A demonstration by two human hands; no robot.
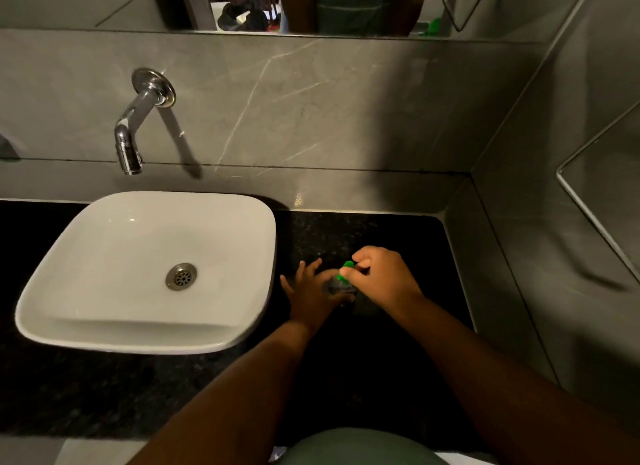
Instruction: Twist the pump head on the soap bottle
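Forearms come in from the bottom edge, both reaching onto the dark table [398,236] right of the basin [145,274].

Right hand [381,281]: fingers curled, pinching the green pump top [347,269] of a small clear bottle [337,286]. Looks like it's pressing or about to press the pump; can't tell which.

Left hand [310,293]: fingers straight and spread, palm apparently turned toward the nozzle, sitting just beside and partly under the bottle. Grips nothing that I can see. Can't tell whether any liquid has landed on it yet; too dark.

Bottle stands on the table between the two hands, touching the right one, close to the basin's right rim.

Progress, as a judgement: early stage. Dispensing is set up, output not confirmed. Tap [133,132] on the wall shows no water running, basin looks dry, drain [181,276] open. So any rinsing at the basin is not started.

Mirror [311,4] above the splashback reflects the person's torso and a second green item at its right.
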